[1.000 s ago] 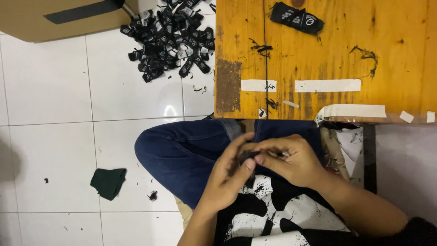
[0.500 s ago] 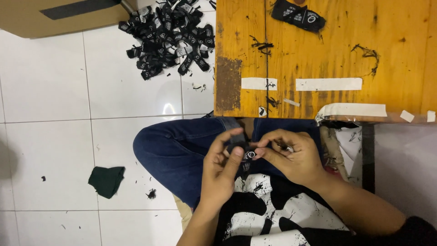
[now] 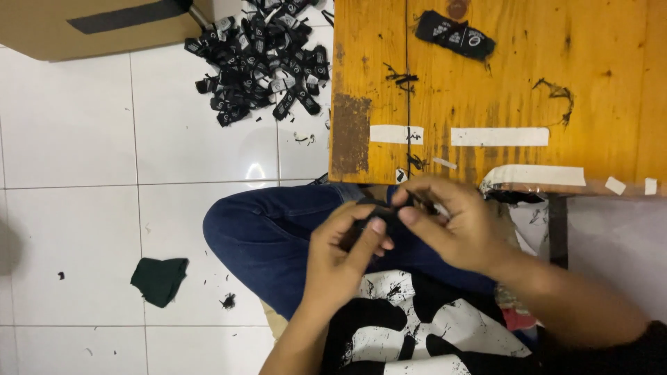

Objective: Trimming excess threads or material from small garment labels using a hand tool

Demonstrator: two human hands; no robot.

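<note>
The person sits on the tiled floor (image 3: pixel 83 208) with a knee in blue jeans (image 3: pixel 278 236) drawn up just below the near edge of the yellow wooden table (image 3: pixel 500 90). Both hands meet over the lap, just off that edge. The left hand (image 3: pixel 340 260) and the right hand (image 3: pixel 455 226) pinch a small black cloth piece (image 3: pixel 384 214) between them, fingers closed on it from both sides; most of it is hidden by the fingers, so its shape cannot be told. On the table near its far edge lies a black label (image 3: pixel 455 35), and strips of white tape (image 3: pixel 499 136) are stuck near the near edge. On the floor beyond the table's left edge sits a heap of black labels (image 3: pixel 260 59), beside a cardboard box (image 3: pixel 97 24). A dark green cloth scrap (image 3: pixel 160 279) lies on the floor to the left of the knee.
</note>
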